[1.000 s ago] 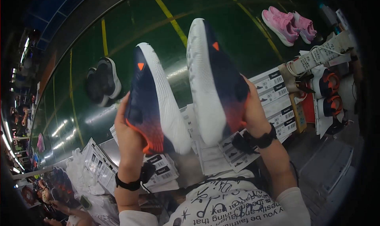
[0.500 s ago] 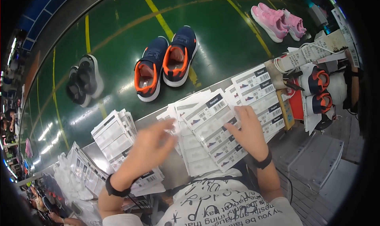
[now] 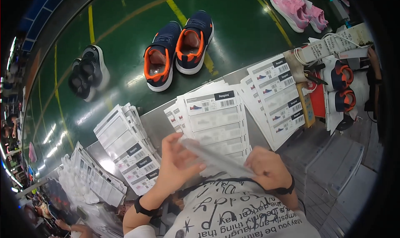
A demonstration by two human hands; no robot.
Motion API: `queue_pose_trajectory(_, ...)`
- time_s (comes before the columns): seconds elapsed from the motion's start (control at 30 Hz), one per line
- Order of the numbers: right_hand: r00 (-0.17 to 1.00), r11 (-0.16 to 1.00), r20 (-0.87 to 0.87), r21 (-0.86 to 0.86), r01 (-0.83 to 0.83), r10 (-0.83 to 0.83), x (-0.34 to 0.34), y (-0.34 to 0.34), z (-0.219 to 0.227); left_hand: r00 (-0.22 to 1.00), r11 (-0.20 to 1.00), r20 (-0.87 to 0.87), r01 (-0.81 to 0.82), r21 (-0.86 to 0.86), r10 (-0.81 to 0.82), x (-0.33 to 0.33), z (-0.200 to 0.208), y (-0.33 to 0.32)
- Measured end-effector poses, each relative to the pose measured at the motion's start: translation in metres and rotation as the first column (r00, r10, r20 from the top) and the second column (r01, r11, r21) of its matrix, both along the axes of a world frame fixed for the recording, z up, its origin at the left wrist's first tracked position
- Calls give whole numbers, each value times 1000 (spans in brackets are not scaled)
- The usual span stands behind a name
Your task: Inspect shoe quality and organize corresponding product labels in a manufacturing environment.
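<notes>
- While both hands meet just in front of the person's chest, the head view looks down over a grey metal table [image 3: 154, 121] covered in sheets of printed labels, with a green floor [image 3: 125, 42] beyond it.
- The left hand [image 3: 177, 163] has its fingers curled together around the left end of a long, pale label strip [image 3: 216, 158], thumb on the near side.
- The right hand [image 3: 268, 169] is closed on the strip's right end, fingers folded over it; a dark band sits on each wrist.
- The strip lies slanted between the two hands, higher at the left, just above the person's white printed shirt [image 3: 241, 215] and in front of the middle label stack [image 3: 216, 121].
- That middle stack is fanned out on the table, each sheet white with a dark tab and a small shoe picture.
- Another label stack [image 3: 129, 150] lies to the left of the hands, and a third [image 3: 275, 96] to the right, reaching toward the table's far edge.
- On the floor past the table stands a pair of navy and orange shoes [image 3: 177, 48], side by side and touching, openings up.
- A black pair [image 3: 87, 73] sits well to their left, and a pink pair [image 3: 298, 10] far off at the upper right.
- At the right edge, more navy and orange shoes [image 3: 341, 88] are stacked beside red packaging; details there are too bent to tell.
</notes>
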State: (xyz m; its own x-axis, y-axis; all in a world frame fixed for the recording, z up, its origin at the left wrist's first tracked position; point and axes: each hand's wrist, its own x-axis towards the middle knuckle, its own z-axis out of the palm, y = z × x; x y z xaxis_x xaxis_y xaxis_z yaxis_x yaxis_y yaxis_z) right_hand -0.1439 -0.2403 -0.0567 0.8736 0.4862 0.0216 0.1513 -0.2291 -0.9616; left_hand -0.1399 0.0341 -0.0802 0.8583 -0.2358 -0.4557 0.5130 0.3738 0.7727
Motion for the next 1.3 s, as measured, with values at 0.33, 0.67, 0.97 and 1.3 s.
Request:
queue_pose_trajectory(0.33,911,965,-366,239,-106,190,58,10,6,835,952,457,265,156,-307,-8,5,32)
queue_pose_trajectory(0.67,936,743,274,-669,20,222,113,109,-39,676,757,376,441,483,-634,-25,-13,18)
queue_pose_trajectory(0.97,815,599,510,-754,269,275,110,133,-86,693,723,326,409,557,-643,-27,-21,6)
queue_pose_trajectory(1.3,727,463,597,-779,423,339,89,145,-87,514,477,277,311,822,-812,-29,2,-12)
